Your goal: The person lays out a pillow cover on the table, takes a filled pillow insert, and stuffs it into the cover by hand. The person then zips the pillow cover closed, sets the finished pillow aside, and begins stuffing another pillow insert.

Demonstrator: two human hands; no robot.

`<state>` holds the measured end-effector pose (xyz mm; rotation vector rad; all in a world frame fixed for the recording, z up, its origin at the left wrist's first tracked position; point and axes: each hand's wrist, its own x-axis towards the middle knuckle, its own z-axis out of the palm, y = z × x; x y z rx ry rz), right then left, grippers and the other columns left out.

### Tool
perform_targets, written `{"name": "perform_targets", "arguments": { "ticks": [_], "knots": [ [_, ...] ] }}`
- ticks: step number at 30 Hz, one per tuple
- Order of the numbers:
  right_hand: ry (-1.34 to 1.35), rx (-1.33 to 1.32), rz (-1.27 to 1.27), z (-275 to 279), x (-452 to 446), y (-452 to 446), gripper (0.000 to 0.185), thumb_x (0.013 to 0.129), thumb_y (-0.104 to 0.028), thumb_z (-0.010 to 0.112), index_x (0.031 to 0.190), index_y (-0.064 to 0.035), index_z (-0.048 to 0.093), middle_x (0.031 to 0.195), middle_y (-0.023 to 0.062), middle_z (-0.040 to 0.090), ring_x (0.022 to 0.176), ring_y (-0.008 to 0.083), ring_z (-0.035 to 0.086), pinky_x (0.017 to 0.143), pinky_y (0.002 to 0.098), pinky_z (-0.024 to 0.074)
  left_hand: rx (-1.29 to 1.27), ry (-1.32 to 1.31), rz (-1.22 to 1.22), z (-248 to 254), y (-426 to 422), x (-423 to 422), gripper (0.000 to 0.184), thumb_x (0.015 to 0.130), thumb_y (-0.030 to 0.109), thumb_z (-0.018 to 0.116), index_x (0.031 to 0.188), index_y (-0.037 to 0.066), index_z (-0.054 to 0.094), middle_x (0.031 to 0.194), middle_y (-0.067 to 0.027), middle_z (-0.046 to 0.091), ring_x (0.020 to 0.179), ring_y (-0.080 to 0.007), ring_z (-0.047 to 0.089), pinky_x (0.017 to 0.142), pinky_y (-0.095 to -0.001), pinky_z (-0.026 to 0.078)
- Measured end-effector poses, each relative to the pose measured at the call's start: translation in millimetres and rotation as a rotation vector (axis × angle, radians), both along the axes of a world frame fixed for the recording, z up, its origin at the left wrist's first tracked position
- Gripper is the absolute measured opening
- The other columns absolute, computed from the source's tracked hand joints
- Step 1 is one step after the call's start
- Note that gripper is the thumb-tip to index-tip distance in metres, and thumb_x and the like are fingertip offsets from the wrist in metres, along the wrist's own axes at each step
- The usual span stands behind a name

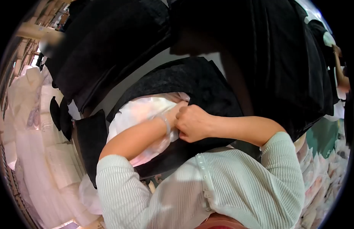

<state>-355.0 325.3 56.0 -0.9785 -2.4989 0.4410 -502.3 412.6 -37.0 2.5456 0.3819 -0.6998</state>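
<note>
A black fabric cover (207, 80) lies in front of me, its opening facing my body. A white, partly see-through filled bag (137, 110) with pale pink and orange patches sits in that opening, bulging out on the left. My left hand (179, 107) reaches across the bag to the cover's edge; its fingers are hidden behind my right hand and the cloth. Curled closed, my right hand (194, 123) presses against the left wrist at the lip of the cover. It appears to pinch the black edge, though the fingertips are turned away.
Tall piles of black fabric (119, 42) stand at the back left, with another black stack (287, 68) at the right. A pale work surface (142, 70) shows between them. White wrapped bundles (43, 152) fill the left side; plastic-wrapped items (318, 183) lie lower right. Another person's arm (340, 70) is far right.
</note>
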Motion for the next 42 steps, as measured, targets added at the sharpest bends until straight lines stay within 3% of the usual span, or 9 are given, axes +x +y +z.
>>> {"name": "perform_targets", "arguments": {
  "ticks": [7,12,28,31,33,36,38,39,42],
  "knots": [
    [0.297,-0.029,-0.202,-3,9,17,0.014,0.063,-0.016,0.067,0.066,-0.0039,0.061,0.069,0.009,0.059,0.074,0.0267,0.059,0.062,0.0373,0.0506,-0.491,0.036,0.071,-2,32,22,0.022,0.077,0.015,0.058,0.098,0.011,0.065,0.101,-0.0048,0.064,0.105,-0.0229,0.057,0.091,-0.0357,0.044],
    [0.222,-0.165,-0.17,-30,3,4,0.013,0.063,-0.015,0.068,0.064,-0.0049,0.06,0.069,0.0088,0.059,0.075,0.027,0.058,0.062,0.0376,0.0498,-0.341,-0.268,0.077,-4,-26,40,0.024,0.08,0.015,0.058,0.102,0.011,0.065,0.105,-0.0055,0.064,0.106,-0.0228,0.058,0.092,-0.0353,0.045],
    [0.451,-0.161,-0.229,-36,13,-37,0.019,0.073,-0.003,0.069,0.088,-0.0038,0.057,0.095,0.0131,0.057,0.091,0.0333,0.052,0.079,0.0395,0.0464,-0.28,-0.664,0.245,34,-16,49,0.028,0.087,0.016,0.055,0.113,0.009,0.063,0.115,-0.0079,0.064,0.108,-0.0227,0.06,0.095,-0.0337,0.046],
    [0.706,-0.122,-0.314,-39,40,-46,0.027,0.077,0.002,0.068,0.102,-0.0044,0.061,0.107,0.013,0.055,0.096,0.0291,0.058,0.078,0.0338,0.0495,-0.323,-0.739,0.359,29,-27,62,0.029,0.089,0.017,0.055,0.115,0.008,0.063,0.116,-0.0083,0.064,0.108,-0.0227,0.06,0.095,-0.0334,0.047],
    [0.808,-0.1,-0.691,-49,68,-68,0.02,0.082,-0.002,0.069,0.1,-0.0042,0.062,0.105,0.0083,0.059,0.081,0.0162,0.062,0.064,0.027,0.0514,-0.382,-0.755,0.433,27,-32,67,0.03,0.09,0.017,0.054,0.117,0.008,0.063,0.118,-0.0086,0.064,0.108,-0.0227,0.061,0.095,-0.0332,0.047],
    [1.203,-1.043,-1.041,-99,98,-96,0.03,0.094,-0.026,0.06,0.11,-0.002,0.052,0.079,0.0072,0.06,0.056,0.018,0.063,0.042,0.0252,0.0486,-0.371,-0.752,0.442,30,-35,68,0.03,0.091,0.017,0.054,0.119,0.008,0.062,0.12,-0.0091,0.064,0.109,-0.0226,0.061,0.096,-0.0329,0.047],
    [1.201,-1.299,-1.013,-116,84,-103,0.036,0.097,-0.031,0.056,0.113,-0.0011,0.045,0.086,0.0117,0.062,0.051,0.0211,0.063,0.037,0.027,0.048,0.122,-0.738,0.101,37,-28,68,0.029,0.09,0.013,0.056,0.117,0.007,0.063,0.119,-0.0096,0.065,0.109,-0.023,0.061,0.096,-0.0329,0.047],
    [1.194,-1.292,-0.89,-137,79,-100,0.04,0.096,-0.031,0.057,0.116,0.0005,0.042,0.094,0.0151,0.064,0.053,0.0224,0.065,0.038,0.0275,0.0491,0.123,-0.734,0.094,34,-28,67,0.029,0.09,0.013,0.056,0.117,0.007,0.063,0.119,-0.0096,0.065,0.109,-0.023,0.061,0.096,-0.0329,0.047],
    [1.204,-1.228,-0.79,-172,64,-79,0.034,0.096,-0.03,0.059,0.09,0.0038,0.054,0.068,0.0117,0.064,0.048,0.0189,0.061,0.042,0.0263,0.0475,-0.46,-0.675,0.455,11,-24,58,0.032,0.087,0.016,0.06,0.118,0.007,0.063,0.12,-0.0092,0.064,0.11,-0.0235,0.061,0.097,-0.0336,0.046]
  ]
}}
